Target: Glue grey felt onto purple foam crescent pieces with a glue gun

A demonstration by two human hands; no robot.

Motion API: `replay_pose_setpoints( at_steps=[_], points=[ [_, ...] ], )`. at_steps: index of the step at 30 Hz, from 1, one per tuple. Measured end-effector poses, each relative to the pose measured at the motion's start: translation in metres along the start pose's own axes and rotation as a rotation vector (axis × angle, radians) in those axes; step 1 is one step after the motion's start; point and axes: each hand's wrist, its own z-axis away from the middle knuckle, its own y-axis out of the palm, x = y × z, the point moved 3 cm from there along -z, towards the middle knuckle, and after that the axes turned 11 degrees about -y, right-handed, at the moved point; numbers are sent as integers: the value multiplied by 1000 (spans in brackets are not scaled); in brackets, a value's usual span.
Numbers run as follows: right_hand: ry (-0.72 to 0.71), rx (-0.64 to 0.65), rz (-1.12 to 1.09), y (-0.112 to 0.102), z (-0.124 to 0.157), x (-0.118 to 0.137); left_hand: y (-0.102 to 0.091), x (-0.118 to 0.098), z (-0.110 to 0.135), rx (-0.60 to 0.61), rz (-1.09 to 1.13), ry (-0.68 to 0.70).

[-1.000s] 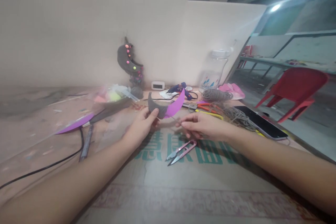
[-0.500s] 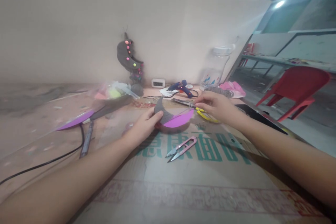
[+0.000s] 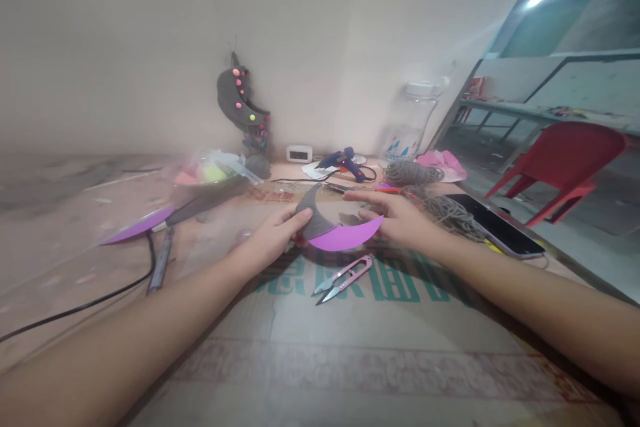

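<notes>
My left hand [image 3: 275, 232] pinches a crescent shape, thumb on top. Its left part is wrapped in grey yarn [image 3: 315, 208]; the rest is bare purple card [image 3: 345, 235]. My right hand [image 3: 393, 215] is at the right tip of the crescent, fingers apart, with the tip overlapping it; I cannot tell whether they touch. Just beyond its fingertips lies a metal-bladed tool [image 3: 336, 187], partly hidden. Pink thread snips [image 3: 345, 279] lie on the cardboard below the crescent. A loose bundle of grey yarn [image 3: 453, 213] is beside my right wrist.
Behind stand a blue glue gun [image 3: 345, 161], a small clock [image 3: 299, 154], a clear bottle [image 3: 413, 121] and a grey yarn skein [image 3: 413, 172]. A decorated grey crescent [image 3: 237, 103] hangs on the wall. At right is a phone [image 3: 500, 223]; at left, a bowl [image 3: 210, 187] and purple card [image 3: 137, 227].
My right hand has left the yellow-handled scissors and spread its fingers by the crescent's tip. The yarn bundle and phone now show more fully. My left hand keeps its hold.
</notes>
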Motion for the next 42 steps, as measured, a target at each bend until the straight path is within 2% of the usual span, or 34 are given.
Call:
replay_pose_setpoints(
  at_steps=[3, 6, 11, 17, 26, 32, 38, 42],
  points=[
    [61, 112, -362, 16, 5, 9, -1, -1, 0, -23, -94, 28],
    [32, 163, -536, 28, 7, 11, -1, 0, -1, -26, -100, 45],
    [63, 41, -419, 31, 7, 7, 0, 1, -3, -18, -73, 47],
    [114, 20, -277, 28, 7, 7, 1, 0, -3, -16, -24, 37],
    [128, -26, -263, 28, 7, 3, 1, 1, -3, 22, -6, 50],
    [64, -46, -200, 29, 7, 3, 1, -4, 0, -35, -34, 49],
    [-11, -193, -253, 19, 10, 12, -4, -4, -1, -136, 88, 17],
    [-43, -105, -244, 22, 9, 16, -5, -4, -2, -115, 84, 33]
  ],
)
